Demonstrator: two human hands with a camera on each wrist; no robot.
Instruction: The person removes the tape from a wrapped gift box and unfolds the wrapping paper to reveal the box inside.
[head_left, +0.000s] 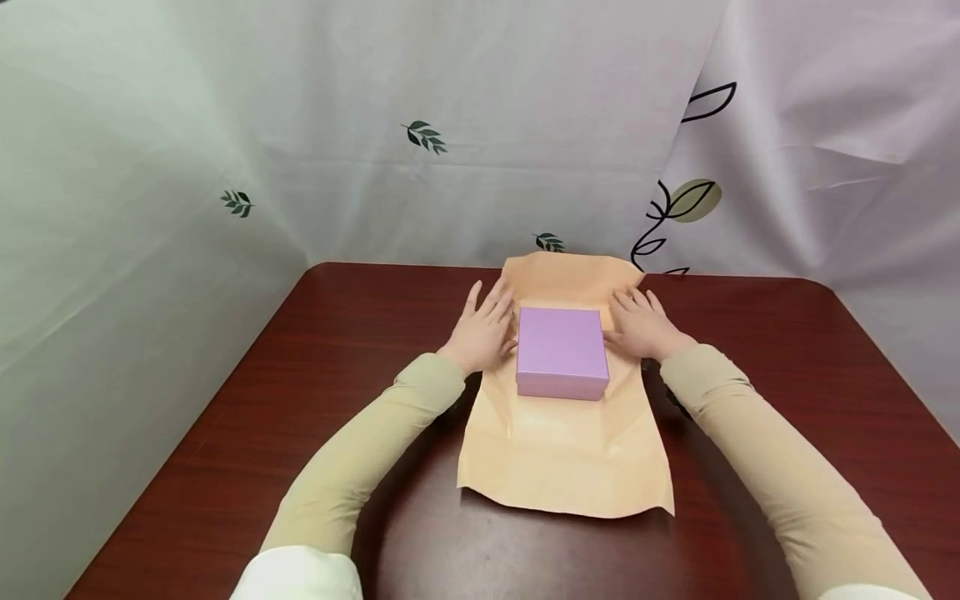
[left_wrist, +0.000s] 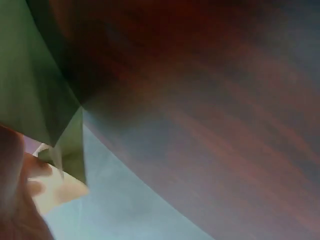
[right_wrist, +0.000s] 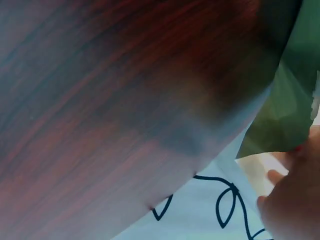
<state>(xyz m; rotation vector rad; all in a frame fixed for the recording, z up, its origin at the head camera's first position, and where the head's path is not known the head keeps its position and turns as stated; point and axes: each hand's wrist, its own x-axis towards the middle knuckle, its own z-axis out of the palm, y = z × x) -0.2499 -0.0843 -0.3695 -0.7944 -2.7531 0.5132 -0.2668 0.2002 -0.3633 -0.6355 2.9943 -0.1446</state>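
Observation:
A closed purple box (head_left: 561,343) sits on a sheet of light orange paper (head_left: 562,467), whose far and near ends curl up a little. My left hand (head_left: 482,332) lies along the paper's left side, fingers extended and thumb close to the box. On the opposite side my right hand (head_left: 647,325) touches the paper with its fingers spread forward. In the left wrist view, the paper's raised edge (left_wrist: 25,75) looks greenish beside part of the hand (left_wrist: 12,195). The right wrist view likewise shows a raised paper edge (right_wrist: 275,115) next to the fingers (right_wrist: 295,195).
Beneath the paper is a dark red-brown wooden table (head_left: 315,375) with rounded far corners. A pale cloth (head_left: 337,100) with leaf prints hangs behind the table and along its sides.

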